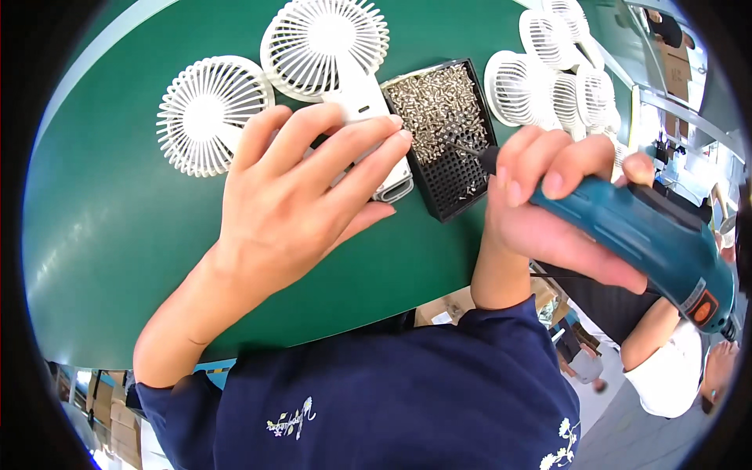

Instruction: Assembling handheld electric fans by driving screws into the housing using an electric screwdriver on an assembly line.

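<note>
Lying under the left hand (282, 200), the white fan (332, 35) is on the green tabletop (157, 266), its slatted round head pointing away from the wearer and its body toward them. The left fingers are bent across that body, slightly spread from one another, holding it; they cover most of it, so whether any screws are already seated there cannot be told. Just right of the fan's body, a black tray (462, 207) holds small silvery screws (439, 98), heaped thickly over its far part, while the near part shows a perforated grid with a few scattered ones. The right hand (540, 219) has its fingers clamped around a teal power screwdriver (634, 227), whose thin bit (466, 149) points in among the screws.

Judging from this, work on the held fan seems under way rather than finished: the bit is at the tray, apart from the fan, and whether it carries a screw is too small to make out. Plenty of screws are left in the tray.

To the left, a second fan (205, 116) lies beside the held one, partly hidden by the left hand, so its state cannot be judged either. Beyond the tray on the right, a cluster of fans (513, 90) sits close together, some overlapping; nothing visible settles whether these are done or waiting. Past the tabletop's edge, a co-worker's white sleeve (670, 368) shows at the right.
</note>
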Demonstrator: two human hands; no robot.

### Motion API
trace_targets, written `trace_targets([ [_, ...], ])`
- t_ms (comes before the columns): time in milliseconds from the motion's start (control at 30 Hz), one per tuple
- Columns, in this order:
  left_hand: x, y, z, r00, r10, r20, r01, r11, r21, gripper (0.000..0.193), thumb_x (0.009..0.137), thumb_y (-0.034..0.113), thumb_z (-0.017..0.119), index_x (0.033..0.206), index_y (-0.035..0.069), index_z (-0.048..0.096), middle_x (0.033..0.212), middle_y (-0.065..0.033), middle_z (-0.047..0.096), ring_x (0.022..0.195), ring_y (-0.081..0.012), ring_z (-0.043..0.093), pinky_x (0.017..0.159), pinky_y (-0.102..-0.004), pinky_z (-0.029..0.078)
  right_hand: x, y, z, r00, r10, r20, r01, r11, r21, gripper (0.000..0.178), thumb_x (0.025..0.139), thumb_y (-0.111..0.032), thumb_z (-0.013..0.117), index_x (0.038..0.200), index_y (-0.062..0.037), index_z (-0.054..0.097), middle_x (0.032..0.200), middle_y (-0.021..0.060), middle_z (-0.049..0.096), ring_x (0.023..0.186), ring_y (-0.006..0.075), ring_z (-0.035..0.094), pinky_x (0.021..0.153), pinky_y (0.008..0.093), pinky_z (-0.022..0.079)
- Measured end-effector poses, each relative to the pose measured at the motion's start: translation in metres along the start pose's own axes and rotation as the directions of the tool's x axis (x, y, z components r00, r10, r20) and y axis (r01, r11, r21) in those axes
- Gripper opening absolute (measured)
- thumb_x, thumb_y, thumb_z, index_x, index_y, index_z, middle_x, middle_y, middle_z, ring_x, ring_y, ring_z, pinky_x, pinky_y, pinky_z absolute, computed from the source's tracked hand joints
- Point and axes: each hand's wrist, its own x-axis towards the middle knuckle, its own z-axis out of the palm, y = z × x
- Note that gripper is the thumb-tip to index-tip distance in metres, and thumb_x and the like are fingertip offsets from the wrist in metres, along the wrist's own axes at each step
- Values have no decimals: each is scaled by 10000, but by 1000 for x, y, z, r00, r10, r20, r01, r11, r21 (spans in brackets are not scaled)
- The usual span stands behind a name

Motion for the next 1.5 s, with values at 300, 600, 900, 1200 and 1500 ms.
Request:
trace_targets([
  [300, 1, 2, 4, 997, -53, -64, 48, 996, -74, 654, 659, 369, 754, 1246, 117, 613, 1008, 16, 665, 973, -204, 548, 874, -372, 416, 1, -37, 36, 1000, 19, -2, -19, 1000, 20, 747, 897, -664, 509, 1333, -60, 453, 867, 50, 534, 552, 175, 521, 551, 374, 459],
  [600, -2, 3, 6, 996, -78, -40, 74, 994, -80, 657, 641, 365, 765, 1235, 129, 613, 1101, 41, 656, 993, -187, 550, 890, -363, 413, -3, -19, 50, 981, 105, 163, -105, 994, -10, 778, 882, -717, 484, 1367, -113, 417, 850, 61, 528, 520, 188, 501, 503, 378, 420],
  [900, -2, 3, 7, 996, -83, -40, 79, 993, -84, 648, 646, 362, 766, 1234, 139, 608, 1112, 50, 653, 1011, -182, 546, 901, -360, 409, -5, -13, 53, 982, 106, 157, -97, 993, -62, 781, 868, -742, 470, 1353, -132, 416, 823, 79, 516, 514, 215, 527, 475, 372, 411],
  [1200, -1, 3, 5, 997, -79, -26, 76, 994, -77, 652, 658, 356, 761, 1248, 133, 596, 1119, 52, 655, 995, -184, 547, 895, -353, 409, -2, -7, 55, 989, 38, 142, -37, 999, -11, 799, 860, -733, 506, 1347, -104, 437, 810, 64, 518, 514, 185, 505, 468, 310, 417],
  [1500, -7, 19, -1, 998, -32, 58, 36, 996, -82, 722, 666, 352, 752, 1315, 102, 562, 1324, -96, 541, 954, -223, 567, 848, -375, 430, 0, -10, 9, 976, -110, -190, 108, 994, -23, 918, 789, -877, 364, 1308, -125, 447, 821, 75, 539, 521, 190, 509, 479, 333, 407],
])
